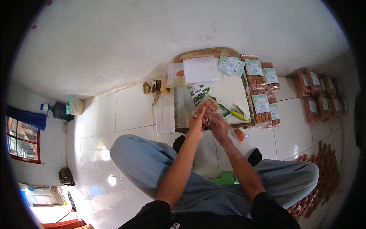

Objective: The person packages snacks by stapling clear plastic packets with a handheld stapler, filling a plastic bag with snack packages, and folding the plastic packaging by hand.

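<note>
A clear plastic bag of reddish-brown snacks [209, 105] is between my two hands, above the front part of a low board [228, 91] with a green leaf pattern. My left hand [196, 123] is closed round the bag's left side. At its lower right, my right hand [219, 128] has its fingers bent against the plastic. A green-handled tool [239, 114] rests on the board, right of the hands. White sheets [200, 70] and green-and-white labels [231, 65] lie along the board's back edge.
Labelled snack packs [261, 103] stand in stacks right of the board, with more packs [324, 101] farther right. Loose brown pieces [324, 171] cover the floor at right. A small orange packet [239, 134] is near the board's front. A green object [225, 178] lies between my legs.
</note>
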`<state>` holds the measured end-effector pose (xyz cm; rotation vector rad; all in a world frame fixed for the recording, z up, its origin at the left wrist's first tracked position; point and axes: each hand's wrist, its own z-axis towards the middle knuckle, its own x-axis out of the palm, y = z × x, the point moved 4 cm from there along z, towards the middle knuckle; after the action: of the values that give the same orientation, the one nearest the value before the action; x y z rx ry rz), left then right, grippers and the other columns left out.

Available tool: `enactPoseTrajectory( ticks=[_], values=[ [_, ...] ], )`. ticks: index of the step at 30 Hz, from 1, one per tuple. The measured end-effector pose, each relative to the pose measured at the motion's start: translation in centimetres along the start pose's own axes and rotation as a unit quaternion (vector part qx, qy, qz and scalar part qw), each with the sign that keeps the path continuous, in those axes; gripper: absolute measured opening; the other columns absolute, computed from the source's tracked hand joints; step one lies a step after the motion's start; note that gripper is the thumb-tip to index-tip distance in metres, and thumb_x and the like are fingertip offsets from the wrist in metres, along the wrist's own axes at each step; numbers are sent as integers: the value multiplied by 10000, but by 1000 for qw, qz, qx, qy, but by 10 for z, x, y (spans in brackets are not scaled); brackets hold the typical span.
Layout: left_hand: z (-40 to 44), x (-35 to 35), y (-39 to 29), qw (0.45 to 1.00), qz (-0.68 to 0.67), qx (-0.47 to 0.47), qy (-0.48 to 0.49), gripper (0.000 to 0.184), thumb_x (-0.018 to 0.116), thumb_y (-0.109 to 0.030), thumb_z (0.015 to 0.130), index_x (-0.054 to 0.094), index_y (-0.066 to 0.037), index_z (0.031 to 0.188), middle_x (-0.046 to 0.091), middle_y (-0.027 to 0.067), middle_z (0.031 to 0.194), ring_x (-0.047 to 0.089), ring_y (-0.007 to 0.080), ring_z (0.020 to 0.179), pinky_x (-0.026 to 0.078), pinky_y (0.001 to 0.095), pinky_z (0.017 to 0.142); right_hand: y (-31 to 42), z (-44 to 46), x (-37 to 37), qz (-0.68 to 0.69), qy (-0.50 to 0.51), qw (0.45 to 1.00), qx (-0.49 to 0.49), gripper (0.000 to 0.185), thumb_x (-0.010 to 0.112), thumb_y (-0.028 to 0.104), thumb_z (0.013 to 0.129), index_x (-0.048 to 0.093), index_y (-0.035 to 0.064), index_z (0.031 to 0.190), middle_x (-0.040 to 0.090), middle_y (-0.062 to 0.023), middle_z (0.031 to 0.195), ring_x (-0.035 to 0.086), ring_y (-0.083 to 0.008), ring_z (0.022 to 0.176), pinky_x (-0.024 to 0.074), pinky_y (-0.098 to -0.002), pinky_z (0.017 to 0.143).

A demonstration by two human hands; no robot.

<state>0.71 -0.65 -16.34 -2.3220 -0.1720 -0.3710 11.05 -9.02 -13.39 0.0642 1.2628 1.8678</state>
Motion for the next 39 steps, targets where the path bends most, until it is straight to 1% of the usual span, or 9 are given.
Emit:
enactPoseTrajectory(
  ticks=[3,5,9,14,18,23,33,36,39],
  values=[
    [5,-1,-1,1000,-25,-11,6,404,856,-315,715,595,-99,935,618,20,843,591,138,681,509,295,632,-8,-4,-1,64,25,998,4,248,663,-32,762,663,44,998,658,-121,936,655,-256,835,520,-304,696],
    [3,3,-2,999,-31,-16,10,386,856,-310,715,594,-107,913,615,18,826,590,140,666,506,290,627,-10,-5,-5,109,-9,987,120,292,650,-46,759,650,34,1040,661,-148,964,659,-267,840,521,-310,697],
    [-8,7,-6,1000,0,4,9,410,853,-307,719,594,-98,958,623,19,866,607,147,708,520,314,623,-10,-2,-5,97,-31,988,116,319,642,-35,774,644,49,1081,671,-135,992,666,-264,829,524,-319,694],
    [-7,7,-7,999,34,4,23,476,840,-326,733,585,-78,1048,635,31,941,628,161,783,537,348,636,-3,3,-4,-65,12,997,38,288,631,3,816,654,76,1094,671,-122,1012,671,-261,830,522,-318,672],
    [-6,7,-9,1000,24,-3,13,518,835,-342,737,575,-65,1090,636,44,981,643,182,825,545,353,672,-7,1,-4,-12,-8,1000,-6,256,630,49,845,648,84,1098,669,-147,955,665,-270,769,515,-321,634],
    [-4,6,-7,1000,18,-1,1,529,837,-347,732,575,-60,1091,635,50,991,646,187,838,552,351,680,-8,6,-12,-38,-3,973,226,232,594,147,913,624,93,1137,664,-181,795,647,-272,631,493,-342,568],
    [-8,8,-6,999,51,4,8,560,835,-356,733,573,-60,1129,636,64,1029,651,188,857,555,352,681,-7,9,-15,7,-25,999,47,211,573,104,917,633,86,1118,669,-164,840,655,-337,703,502,-367,599],
    [-9,9,-8,998,64,6,2,558,830,-363,738,577,-51,1125,638,69,1027,654,193,853,556,350,690,-10,7,-12,-47,2,996,71,249,574,104,918,607,93,1164,667,-178,853,661,-338,739,509,-385,633],
    [-9,9,-13,994,107,26,-5,555,827,-379,739,592,-32,1103,642,79,1014,657,198,854,559,349,705,-21,4,-9,-33,10,981,193,316,559,188,939,558,86,1238,665,-192,862,656,-346,754,511,-396,646]
  ],
)
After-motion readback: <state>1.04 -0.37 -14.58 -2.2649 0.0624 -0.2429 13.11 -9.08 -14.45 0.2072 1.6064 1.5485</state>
